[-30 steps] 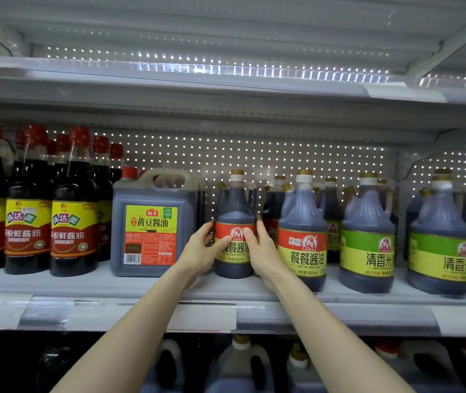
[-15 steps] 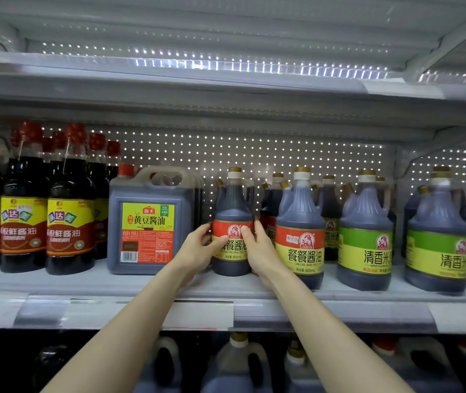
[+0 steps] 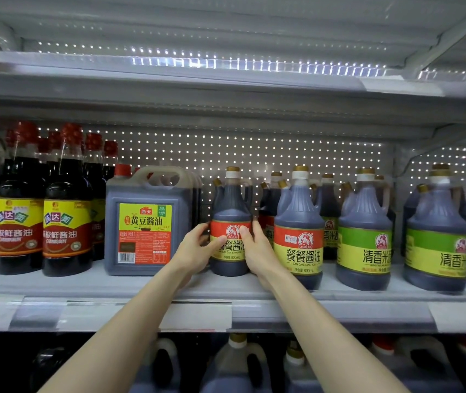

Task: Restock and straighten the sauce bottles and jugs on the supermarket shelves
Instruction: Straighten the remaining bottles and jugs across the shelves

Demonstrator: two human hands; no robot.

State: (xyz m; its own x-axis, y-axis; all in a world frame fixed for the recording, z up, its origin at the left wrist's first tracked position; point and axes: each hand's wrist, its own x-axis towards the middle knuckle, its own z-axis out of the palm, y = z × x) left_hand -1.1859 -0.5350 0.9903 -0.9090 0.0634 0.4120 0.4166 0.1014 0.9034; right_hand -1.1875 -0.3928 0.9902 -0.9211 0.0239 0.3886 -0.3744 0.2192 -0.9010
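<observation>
At the left of the frame, tall dark glass bottles with red caps and yellow-and-red labels (image 3: 19, 219) are ranged in rows on the grey metal shelf (image 3: 84, 282). Just right of them a square dark plastic jug with a red cap, a moulded handle and a yellow-and-orange label (image 3: 145, 222) is stood upright, with more jugs of the same kind lined up behind it.

Near the centre of the frame, a dark sauce bottle with a gold cap and an orange-and-yellow label (image 3: 230, 205) is held upright on the shelf between the square jug and a matching orange-labelled bottle (image 3: 298, 211). It is set slightly further back than that neighbour. The left hand (image 3: 194, 251) is curled round its left side and the right hand (image 3: 257, 251) round its right side, and both thumbs are laid on the front of the label.

Further right, two dark bottles with green-and-yellow labels (image 3: 363, 222) are placed at the shelf front, with more bottles behind them. A white perforated back panel (image 3: 226, 154) is seen behind the stock. Along the bottom of the frame, pale-handled jugs (image 3: 237, 364) are seen on the lower shelf.
</observation>
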